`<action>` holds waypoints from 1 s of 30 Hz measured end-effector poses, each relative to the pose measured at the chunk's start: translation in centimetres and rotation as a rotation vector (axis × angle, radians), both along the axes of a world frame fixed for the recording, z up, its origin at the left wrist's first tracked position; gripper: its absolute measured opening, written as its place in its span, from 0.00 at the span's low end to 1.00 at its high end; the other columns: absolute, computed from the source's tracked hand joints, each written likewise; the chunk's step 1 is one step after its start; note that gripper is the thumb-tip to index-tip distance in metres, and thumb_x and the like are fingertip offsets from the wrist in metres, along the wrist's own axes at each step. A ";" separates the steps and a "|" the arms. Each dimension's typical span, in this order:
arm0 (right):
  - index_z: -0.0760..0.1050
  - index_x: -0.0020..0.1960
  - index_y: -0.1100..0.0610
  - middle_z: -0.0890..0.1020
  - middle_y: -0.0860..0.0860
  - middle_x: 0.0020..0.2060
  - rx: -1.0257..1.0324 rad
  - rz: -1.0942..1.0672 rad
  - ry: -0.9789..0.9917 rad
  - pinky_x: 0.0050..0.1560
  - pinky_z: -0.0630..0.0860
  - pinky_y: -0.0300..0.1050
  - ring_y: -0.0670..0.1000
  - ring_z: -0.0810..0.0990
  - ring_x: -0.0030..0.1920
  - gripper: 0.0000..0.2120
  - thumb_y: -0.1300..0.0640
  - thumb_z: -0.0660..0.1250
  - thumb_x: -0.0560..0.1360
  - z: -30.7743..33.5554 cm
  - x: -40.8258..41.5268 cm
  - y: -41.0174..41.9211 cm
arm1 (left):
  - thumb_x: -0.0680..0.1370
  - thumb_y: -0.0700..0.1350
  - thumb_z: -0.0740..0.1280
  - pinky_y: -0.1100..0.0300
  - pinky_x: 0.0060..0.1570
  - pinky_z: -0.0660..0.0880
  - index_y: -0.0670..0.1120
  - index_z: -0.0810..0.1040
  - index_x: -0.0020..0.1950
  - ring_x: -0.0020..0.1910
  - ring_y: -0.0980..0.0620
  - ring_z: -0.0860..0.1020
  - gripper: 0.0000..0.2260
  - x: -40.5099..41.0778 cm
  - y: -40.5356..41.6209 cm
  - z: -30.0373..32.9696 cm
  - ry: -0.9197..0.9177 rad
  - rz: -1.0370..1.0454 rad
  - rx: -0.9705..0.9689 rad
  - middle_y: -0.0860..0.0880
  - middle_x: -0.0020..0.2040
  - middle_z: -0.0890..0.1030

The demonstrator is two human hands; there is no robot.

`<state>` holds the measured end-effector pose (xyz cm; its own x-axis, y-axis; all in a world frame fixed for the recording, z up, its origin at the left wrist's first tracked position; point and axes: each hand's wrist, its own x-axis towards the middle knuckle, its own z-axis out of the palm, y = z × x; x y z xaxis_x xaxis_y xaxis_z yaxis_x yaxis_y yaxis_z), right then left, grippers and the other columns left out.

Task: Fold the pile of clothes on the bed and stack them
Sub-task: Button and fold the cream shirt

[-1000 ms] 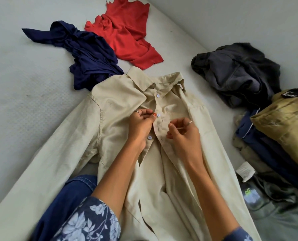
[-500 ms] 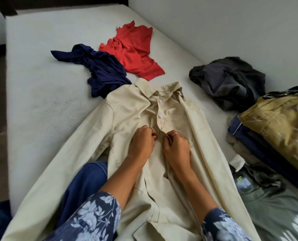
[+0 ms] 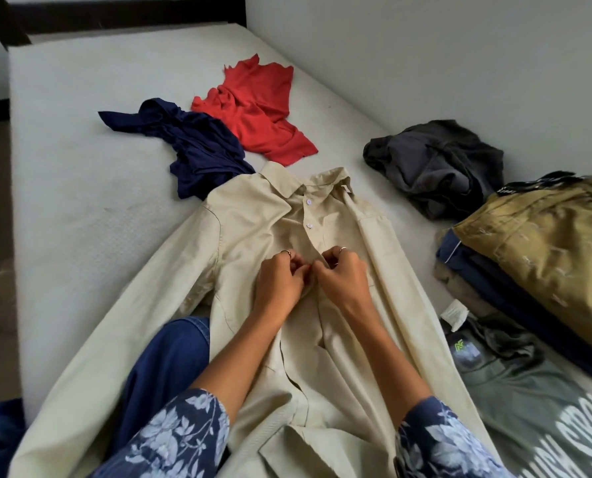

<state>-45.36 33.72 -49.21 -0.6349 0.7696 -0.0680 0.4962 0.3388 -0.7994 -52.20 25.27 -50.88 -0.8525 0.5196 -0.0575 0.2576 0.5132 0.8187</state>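
A beige long-sleeved shirt (image 3: 253, 215) lies front-up on the white bed (image 3: 81, 188), collar away from me and sleeves spread. My left hand (image 3: 279, 279) and my right hand (image 3: 343, 277) meet at the shirt's button placket in the chest area, each pinching an edge of the fabric. Two white buttons above my hands are fastened; below them the front gapes open. Unfolded navy (image 3: 198, 146), red (image 3: 256, 108) and dark grey (image 3: 439, 167) garments lie farther back. A stack of folded clothes (image 3: 536, 257), olive on top, stands at the right.
A grey-green printed T-shirt (image 3: 529, 405) lies flat at the lower right, partly under the stack. A light wall (image 3: 425, 63) runs along the bed's right side. A dark bed frame (image 3: 115, 12) closes the far end. My blue-trousered knee (image 3: 170, 353) rests on the left sleeve.
Both hands slid down the placket from the second button to the one below it and came closer together. The view tilted up, showing more of the bed's far end.
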 end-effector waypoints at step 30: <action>0.74 0.35 0.59 0.76 0.54 0.27 -0.660 -0.061 0.194 0.30 0.70 0.41 0.52 0.74 0.28 0.08 0.64 0.65 0.73 1.4 0.8 -0.3 | 0.77 0.42 0.69 0.68 0.28 0.74 0.44 0.80 0.42 0.29 0.56 0.75 0.04 0.7 -0.1 0.6 -0.754 0.117 0.461 0.51 0.31 0.79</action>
<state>-44.59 33.39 -47.82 -0.6397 0.6409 -0.4242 0.3263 -0.2733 -0.9049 -51.53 25.20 -50.28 -0.7214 0.5420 -0.4310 -0.4661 0.0802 0.8811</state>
